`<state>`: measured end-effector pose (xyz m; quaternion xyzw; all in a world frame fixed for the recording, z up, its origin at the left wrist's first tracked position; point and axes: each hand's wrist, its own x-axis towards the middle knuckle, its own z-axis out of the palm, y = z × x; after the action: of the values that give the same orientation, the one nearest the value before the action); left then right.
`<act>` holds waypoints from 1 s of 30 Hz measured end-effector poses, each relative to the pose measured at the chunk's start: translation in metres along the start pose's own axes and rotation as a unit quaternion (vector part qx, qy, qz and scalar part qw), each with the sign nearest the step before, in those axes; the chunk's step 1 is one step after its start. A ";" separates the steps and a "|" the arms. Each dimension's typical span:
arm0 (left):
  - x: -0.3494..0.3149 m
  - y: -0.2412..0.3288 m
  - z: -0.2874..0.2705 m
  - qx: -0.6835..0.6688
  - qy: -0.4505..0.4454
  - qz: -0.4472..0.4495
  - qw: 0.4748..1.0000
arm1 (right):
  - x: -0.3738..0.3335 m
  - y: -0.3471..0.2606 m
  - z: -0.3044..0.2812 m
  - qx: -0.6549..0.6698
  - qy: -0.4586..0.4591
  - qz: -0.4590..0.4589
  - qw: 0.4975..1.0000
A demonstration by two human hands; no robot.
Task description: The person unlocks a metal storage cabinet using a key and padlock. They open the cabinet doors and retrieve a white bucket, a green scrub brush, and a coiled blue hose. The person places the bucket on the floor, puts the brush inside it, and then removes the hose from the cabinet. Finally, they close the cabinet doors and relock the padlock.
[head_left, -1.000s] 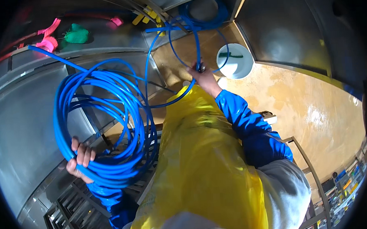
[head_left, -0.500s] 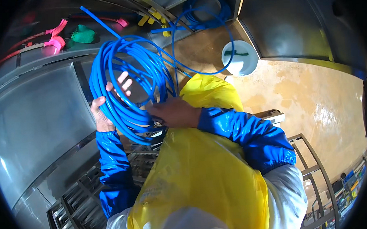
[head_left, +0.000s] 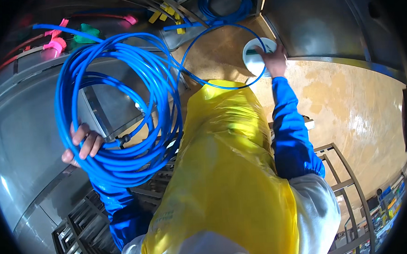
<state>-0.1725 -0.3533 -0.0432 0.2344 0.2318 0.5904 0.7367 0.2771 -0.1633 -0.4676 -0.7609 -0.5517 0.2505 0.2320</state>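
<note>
A thick coil of blue hose (head_left: 164,110) hangs in front of me on the left. My left hand (head_left: 87,143) is closed round the lower left of the coil, with its fingers coming through the middle. A dark fitting (head_left: 123,139) shows inside the loops by my fingers. One free end of the hose points up and left. From the coil a single large loop runs to the right. My right hand (head_left: 275,60) is stretched out at that loop's right side, fingers closed on the hose, over a white bucket (head_left: 254,63) that holds something green.
Another blue hose coil (head_left: 228,19) lies at the back by a metal wall. Pink brushes (head_left: 56,45), a green brush (head_left: 87,33) and yellow pieces (head_left: 180,26) are at the back left. Metal racks (head_left: 351,184) stand at both sides, and the tan floor (head_left: 348,102) looks wet.
My right hand has left the coil and moved far to the right and up, onto the loose loop. My left hand has shifted left and lower, and the coil is spread wider.
</note>
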 end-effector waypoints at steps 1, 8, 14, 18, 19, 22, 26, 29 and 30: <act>-0.004 0.010 0.003 0.003 -0.038 -0.005 0.999 | 0.012 0.047 0.023 -0.044 0.007 0.042 0.998; -0.029 0.060 0.046 -0.046 -0.186 -0.022 0.981 | -0.019 0.116 0.075 0.173 -0.338 0.376 0.845; -0.090 0.071 0.115 -0.012 -0.155 0.013 0.988 | -0.072 0.065 0.138 0.387 -0.491 0.260 0.736; -0.067 0.088 0.070 -0.002 -0.160 -0.028 0.987 | -0.067 0.003 0.102 0.393 -0.481 0.091 0.778; -0.070 0.080 0.100 0.024 -0.122 -0.032 0.992 | -0.075 -0.030 0.088 0.370 -0.511 0.031 0.775; -0.078 0.047 0.079 0.074 -0.018 0.012 0.997 | -0.094 -0.110 0.013 0.392 -0.521 -0.081 0.754; -0.029 -0.002 0.026 0.159 0.174 0.025 0.972 | -0.102 -0.175 -0.081 0.394 -0.515 -0.098 0.755; 0.012 -0.024 -0.039 0.096 0.169 -0.021 0.981 | -0.104 -0.202 -0.113 0.411 -0.489 -0.038 0.768; 0.026 -0.032 -0.059 0.066 0.138 -0.045 0.987 | -0.105 -0.204 -0.109 0.393 -0.450 -0.082 0.798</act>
<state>-0.1794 -0.3299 -0.1111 0.1883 0.3801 0.5663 0.7067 0.1716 -0.2141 -0.2425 -0.3581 -0.5083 0.7402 0.2561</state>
